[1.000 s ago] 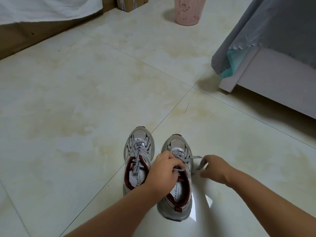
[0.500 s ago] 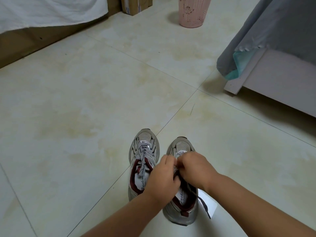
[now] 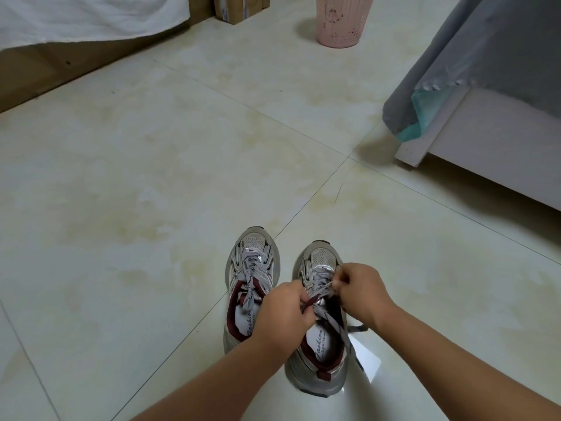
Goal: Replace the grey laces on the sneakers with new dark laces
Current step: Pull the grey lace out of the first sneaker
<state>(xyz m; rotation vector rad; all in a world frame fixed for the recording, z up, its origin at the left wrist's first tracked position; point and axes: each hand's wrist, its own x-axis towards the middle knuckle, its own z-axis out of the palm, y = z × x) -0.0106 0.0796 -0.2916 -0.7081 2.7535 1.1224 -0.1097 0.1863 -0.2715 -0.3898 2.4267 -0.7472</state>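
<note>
1. Two hands work over the right sneaker (image 3: 318, 344): the left hand (image 3: 285, 314) has its fingers curled round a strand of the grey lace (image 3: 334, 322) near the tongue, and the right hand (image 3: 359, 291) pinches another strand at the upper eyelets.
2. Holding one strand on each side likely lets the person pull the crossing loose while keeping the shoe from sliding on the floor (image 3: 151, 192).
3. Loose lace trails down the shoe's right side, one end lying on the tile just beside the sole, which suggests unlacing is under way at the top rows.
4. Both shoes stand upright on the floor directly before the person, side by side and close together, long axes running away from the camera, toes pointing forward, heels nearest.
5. The left sneaker (image 3: 250, 278) keeps its grey lacing in place, untouched.
6. No dark laces are in view.
7. Farther off stand a pink basket (image 3: 341, 21) and a grey draped cloth (image 3: 485, 56).
</note>
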